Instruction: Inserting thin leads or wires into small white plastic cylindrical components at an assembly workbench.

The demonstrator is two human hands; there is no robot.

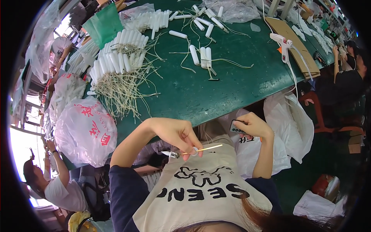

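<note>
A long green table (216, 92) fills most of the room ahead of the seated person, running off toward other workers at its far right end. On its left part lies a big heap of white tubes (116, 58) with a tangle of pale wires (123, 91) spilling from them toward the near edge; more loose tubes are scattered across the middle, three of them side by side (203, 56) with wires trailing. A green bag (103, 25) stands behind the heap. Off the table's left edge hang bulging clear plastic bags (85, 129) with red print, and another person in a white shirt (63, 193) sits below them. To the right of the person's lap a white plastic bag (293, 120) sags open by the table's edge. Farther right on the table lies a sheet of brown cardboard (295, 44), and just beside it a white glue gun (284, 44) with its cord running down toward the near edge. The person wears a beige apron (205, 193) with dark print. The left hand (176, 133) is closed in a pinch over the lap, gripping a thin stick (205, 149) that points right, with a small white ring at the fingertips and a bit of metal showing at the left end. The right hand (253, 125) is curled shut around a dark phone (236, 127), held just below the table edge, well apart from the stick.
</note>
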